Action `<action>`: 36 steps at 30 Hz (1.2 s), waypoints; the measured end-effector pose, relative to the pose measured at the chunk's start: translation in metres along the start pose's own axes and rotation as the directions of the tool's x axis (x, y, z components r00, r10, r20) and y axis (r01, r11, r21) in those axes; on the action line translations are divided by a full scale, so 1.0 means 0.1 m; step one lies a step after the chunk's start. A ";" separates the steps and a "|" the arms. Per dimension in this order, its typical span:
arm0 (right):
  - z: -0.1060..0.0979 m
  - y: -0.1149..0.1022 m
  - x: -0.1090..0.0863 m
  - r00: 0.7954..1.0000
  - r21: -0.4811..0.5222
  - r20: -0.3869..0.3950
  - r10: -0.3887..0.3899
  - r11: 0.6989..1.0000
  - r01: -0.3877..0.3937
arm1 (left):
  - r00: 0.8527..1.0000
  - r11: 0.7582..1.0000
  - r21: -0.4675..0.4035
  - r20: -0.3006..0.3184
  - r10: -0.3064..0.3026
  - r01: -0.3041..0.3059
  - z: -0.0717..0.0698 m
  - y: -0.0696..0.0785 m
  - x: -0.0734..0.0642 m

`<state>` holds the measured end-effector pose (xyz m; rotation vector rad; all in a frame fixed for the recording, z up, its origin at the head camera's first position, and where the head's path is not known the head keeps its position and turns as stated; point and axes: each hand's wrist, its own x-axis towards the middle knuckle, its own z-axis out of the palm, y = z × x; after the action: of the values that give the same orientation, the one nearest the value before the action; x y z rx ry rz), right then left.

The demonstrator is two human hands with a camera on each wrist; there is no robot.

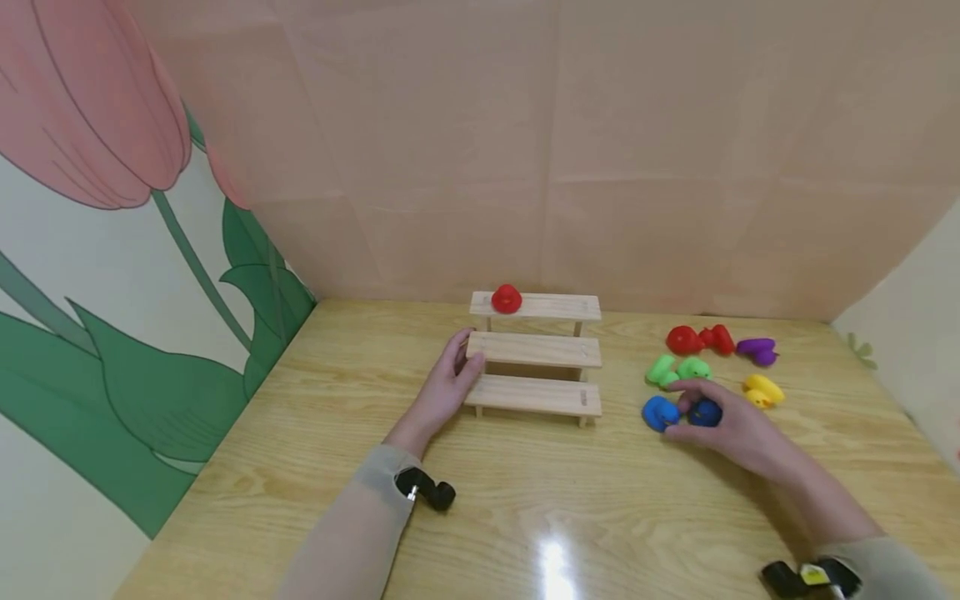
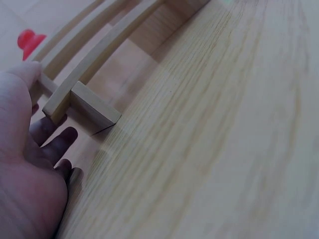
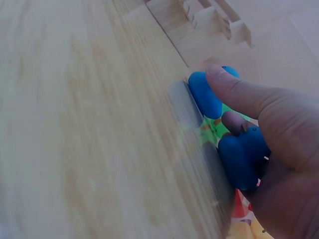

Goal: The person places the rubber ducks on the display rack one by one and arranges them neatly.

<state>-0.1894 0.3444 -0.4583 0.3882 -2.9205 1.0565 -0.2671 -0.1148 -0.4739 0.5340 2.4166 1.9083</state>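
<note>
at the left end of the wooden stand (image 1: 536, 354), the left hand (image 1: 448, 382) pinches the middle tier (image 1: 543, 348) between thumb and fingers. on the table (image 1: 630, 508), the right hand (image 1: 738, 427) curves around two blue ducks (image 1: 658, 412), thumb and fingers apart.

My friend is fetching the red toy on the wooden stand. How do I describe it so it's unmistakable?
On the table, find the three-tiered wooden stand. The red toy sits on its highest plank, toward the left end. It is the only toy there; the other red toys lie on the table.
</note>
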 end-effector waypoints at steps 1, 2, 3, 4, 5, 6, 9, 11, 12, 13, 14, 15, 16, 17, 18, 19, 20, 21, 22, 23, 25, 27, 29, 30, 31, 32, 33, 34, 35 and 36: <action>0.00 -0.01 0.01 1.000 0.006 0.004 0.006 1.000 -0.006 | 1.000 1.000 -0.001 -0.003 -0.002 0.002 0.00 0.00 0.00; 0.00 -0.02 0.01 1.000 0.015 0.009 0.010 1.000 -0.010 | 1.000 1.000 -0.002 -0.005 -0.004 0.004 0.00 0.00 0.00; 0.00 -0.03 0.02 1.000 0.023 0.014 0.012 1.000 -0.013 | 1.000 1.000 -0.002 -0.006 -0.005 0.005 -0.01 0.00 0.00; 0.00 -0.04 0.02 1.000 0.027 0.020 0.016 1.000 -0.016 | 1.000 1.000 -0.001 -0.007 -0.005 0.005 -0.01 0.00 0.00; 0.00 -0.05 0.02 0.999 0.029 0.028 0.021 0.999 -0.022 | 1.000 1.000 0.001 -0.007 -0.002 0.002 -0.01 0.00 0.00; 0.01 -0.06 0.03 0.999 0.028 0.036 0.025 0.999 -0.026 | 1.000 1.000 0.001 -0.007 -0.003 0.003 -0.01 0.00 -0.01; 0.01 -0.06 0.05 0.997 0.014 0.058 0.045 0.999 -0.045 | 1.000 1.000 0.000 -0.006 -0.004 0.004 -0.01 0.00 -0.01; 0.01 -0.06 0.05 0.996 0.008 0.068 0.058 0.998 -0.059 | 1.000 1.000 0.000 -0.006 -0.004 0.004 -0.01 0.00 -0.01; 0.02 -0.06 0.06 0.996 0.006 0.070 0.060 0.998 -0.061 | 1.000 1.000 0.000 -0.006 -0.006 0.006 -0.01 0.01 -0.01; 0.02 -0.06 0.06 0.995 0.006 0.071 0.063 0.998 -0.064 | 1.000 1.000 -0.001 -0.006 -0.002 0.002 -0.01 0.01 -0.01; 0.02 -0.06 0.06 0.995 0.005 0.072 0.066 0.998 -0.067 | 1.000 1.000 0.001 -0.007 -0.003 0.003 -0.01 0.01 0.00; 0.02 -0.05 0.06 0.995 0.006 0.072 0.069 0.998 -0.070 | 1.000 1.000 0.002 -0.009 -0.004 0.004 -0.01 0.01 0.00; 0.02 -0.05 0.06 0.995 0.007 0.071 0.071 0.997 -0.071 | 1.000 1.000 0.004 -0.010 -0.006 0.006 -0.01 0.01 0.00; 0.02 -0.05 0.06 0.995 0.009 0.070 0.074 0.997 -0.075 | 1.000 1.000 0.004 -0.011 -0.006 0.006 -0.01 0.01 0.00; 0.02 -0.05 0.06 0.995 0.013 0.071 0.074 0.997 -0.075 | 1.000 1.000 0.005 -0.013 -0.006 0.006 -0.01 0.01 0.00; 0.02 -0.05 0.06 0.995 0.017 0.071 0.077 0.997 -0.078 | 1.000 1.000 0.005 -0.013 -0.007 0.007 -0.01 0.01 0.00; 0.02 -0.05 0.06 0.994 0.021 0.073 0.080 0.996 -0.082 | 1.000 1.000 0.006 -0.013 -0.007 0.007 0.00 0.02 0.00; 0.02 -0.06 0.06 0.994 0.024 0.073 0.083 0.996 -0.085 | 1.000 1.000 0.006 -0.014 -0.007 0.007 0.00 0.02 -0.01; 0.02 -0.06 0.06 0.993 0.027 0.076 0.088 0.996 -0.090 | 1.000 1.000 0.007 -0.013 -0.008 0.008 0.00 0.02 -0.01; 0.02 -0.06 0.06 0.993 0.027 0.077 0.092 0.995 -0.094 | 1.000 1.000 0.008 -0.013 -0.008 0.008 0.00 0.02 -0.01; 0.01 -0.06 0.06 0.992 0.023 0.079 0.100 0.994 -0.102 | 1.000 1.000 0.010 -0.012 -0.011 0.011 0.00 0.03 -0.01; 0.01 -0.07 0.06 0.991 0.014 0.077 0.106 0.994 -0.108 | 1.000 1.000 0.013 -0.011 -0.016 0.016 0.00 0.03 -0.01; 0.01 -0.07 0.06 0.991 0.007 0.072 0.110 0.994 -0.111 | 1.000 1.000 0.015 -0.011 -0.014 0.014 0.00 0.03 -0.01; 0.01 -0.07 0.06 0.991 0.005 0.069 0.112 0.994 -0.112 | 1.000 1.000 0.016 -0.010 -0.013 0.013 0.00 0.03 0.00; 0.00 -0.07 0.05 0.991 0.009 0.068 0.112 0.994 -0.113 | 1.000 1.000 0.015 -0.009 -0.011 0.012 0.00 0.03 0.00; 0.00 -0.07 0.05 0.991 0.011 0.064 0.114 0.993 -0.115 | 1.000 1.000 0.012 -0.008 -0.011 0.011 0.00 0.02 0.00; 0.00 -0.07 0.04 0.992 0.012 0.059 0.113 0.993 -0.114 | 1.000 1.000 0.013 -0.007 -0.011 0.011 0.00 0.02 0.00; -0.01 -0.08 0.03 0.992 0.014 0.054 0.112 0.993 -0.113 | 1.000 1.000 0.016 -0.008 -0.011 0.011 0.00 0.02 0.00; -0.01 -0.09 0.03 0.993 0.017 0.049 0.111 0.994 -0.112 | 1.000 1.000 0.019 -0.008 -0.012 0.012 0.00 0.01 0.00; -0.02 -0.10 0.02 0.993 0.022 0.042 0.109 0.994 -0.109 | 1.000 1.000 0.021 -0.007 -0.012 0.012 0.00 0.01 -0.01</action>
<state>-0.1893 0.3380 -0.4507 0.2560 -2.9984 1.1099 -0.2662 -0.1143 -0.4732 0.5127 2.4414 1.8852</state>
